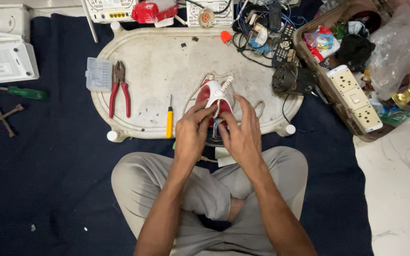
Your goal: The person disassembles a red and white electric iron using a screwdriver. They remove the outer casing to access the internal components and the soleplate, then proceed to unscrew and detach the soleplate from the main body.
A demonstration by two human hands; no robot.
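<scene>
Red-and-white iron [216, 97] at tray's [157, 61] five o'clock edge, gripped by left hand [191, 135] and right hand [243, 135] from both sides, steadying it; pliers [119, 90], screwdriver [169, 118] parked at nine o'clock, within reach.

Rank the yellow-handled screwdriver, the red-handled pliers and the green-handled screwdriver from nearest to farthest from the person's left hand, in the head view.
From the left hand:
1. Yellow-handled screwdriver, just to its left on the white board.
2. Red-handled pliers, farther left on the same board.
3. Green-handled screwdriver, far left on the dark cloth, off the board.
</scene>
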